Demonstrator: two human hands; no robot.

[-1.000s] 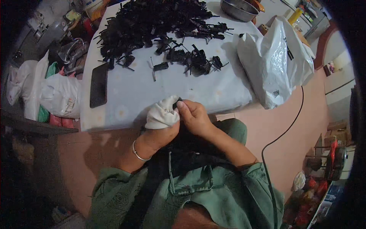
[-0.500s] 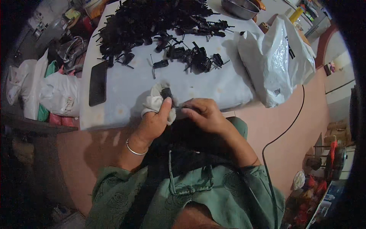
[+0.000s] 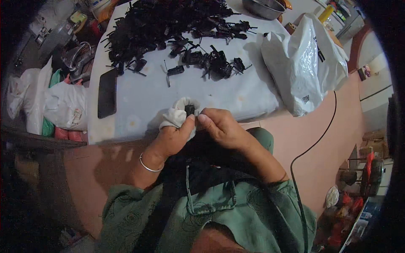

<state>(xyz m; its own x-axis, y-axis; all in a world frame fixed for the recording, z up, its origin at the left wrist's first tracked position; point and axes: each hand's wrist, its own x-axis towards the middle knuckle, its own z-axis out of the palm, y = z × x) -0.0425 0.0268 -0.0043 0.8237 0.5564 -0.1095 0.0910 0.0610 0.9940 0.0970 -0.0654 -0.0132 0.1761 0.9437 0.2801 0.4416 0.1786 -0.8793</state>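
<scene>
My left hand is closed around a bunched white cloth at the near edge of the table. A small black plastic part lies on that cloth, with my left thumb pressed against it. Right beside it, my right hand has thumb and index finger pinched together at the part's side; whatever is between those fingertips is too small to make out. Beyond my hands, a large heap of similar black parts with thin prongs covers the far side. One such part sits apart from the heap.
A dark flat phone-like slab rests at the table's left side. On the right stands a shiny white plastic bag, with a metal bowl behind it. A black cable hangs down on the right. White bags sit at the left.
The black part and cloth have tipped more upright and shifted slightly right. My right fingers have risen and drawn in close beside the part.
</scene>
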